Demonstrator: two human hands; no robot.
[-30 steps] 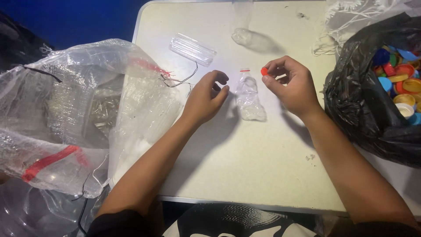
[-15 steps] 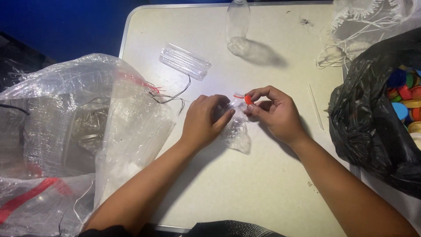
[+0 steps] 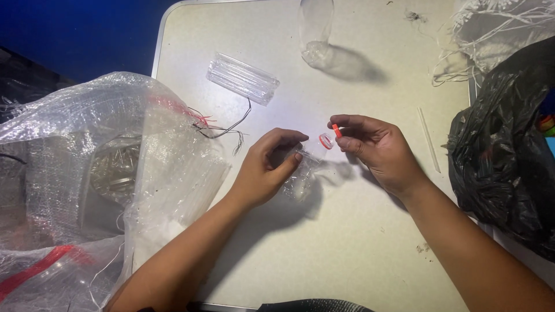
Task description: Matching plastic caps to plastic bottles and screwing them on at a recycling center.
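I see my left hand (image 3: 267, 167) gripping a small clear bag (image 3: 302, 173) over the table (image 3: 347, 242), thumb and fingers pinched on it near its red-rimmed mouth. My right hand (image 3: 376, 147) pinches a small red piece (image 3: 336, 130) just beside that mouth. A clear ribbed pack (image 3: 243, 78) lies farther up the table, a large clear sack (image 3: 104, 173) sits at my left, and a black bag (image 3: 503, 167) at my right.
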